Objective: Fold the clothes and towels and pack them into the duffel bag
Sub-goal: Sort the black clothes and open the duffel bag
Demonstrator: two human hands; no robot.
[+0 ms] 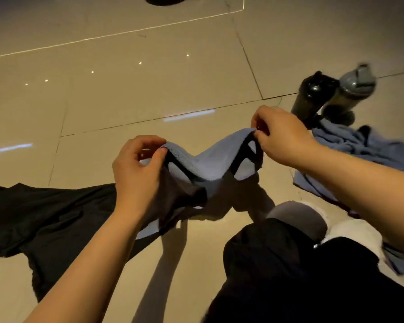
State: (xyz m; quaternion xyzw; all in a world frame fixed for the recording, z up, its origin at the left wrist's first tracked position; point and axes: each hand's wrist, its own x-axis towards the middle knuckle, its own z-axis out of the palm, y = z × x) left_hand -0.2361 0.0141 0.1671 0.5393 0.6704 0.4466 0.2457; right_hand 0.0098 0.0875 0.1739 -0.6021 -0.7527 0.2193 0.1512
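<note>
Head view. The left hand point(135, 169) and the right hand point(281, 136) each pinch an upper corner of a blue towel point(208, 164), thumb against curled fingers, so that the towel hangs above the floor point(149, 89) and sags in a dip between the two hands. The right hand is held higher and farther out than the left. Dark edging runs along the towel's folds just below each pinch. The lower part of the towel drops under the left wrist, where it overlaps dark cloth; whether that cloth is part of the towel cannot be told.

Below and to the left of the left hand, a black garment point(44, 220) lies crumpled and spread on the floor, its near edge passing under the left forearm. Just beyond the right hand stand two dark bottles point(334, 94), side by side and blurred. To the right of the right hand, partly hidden by the right forearm, a second blue towel point(369, 148) lies bunched on the floor at the foot of the bottles. Beneath the right forearm, the person's knee in dark trousers point(278, 257) and a light slipper point(301, 217) cover the floor near the hanging towel.
</note>
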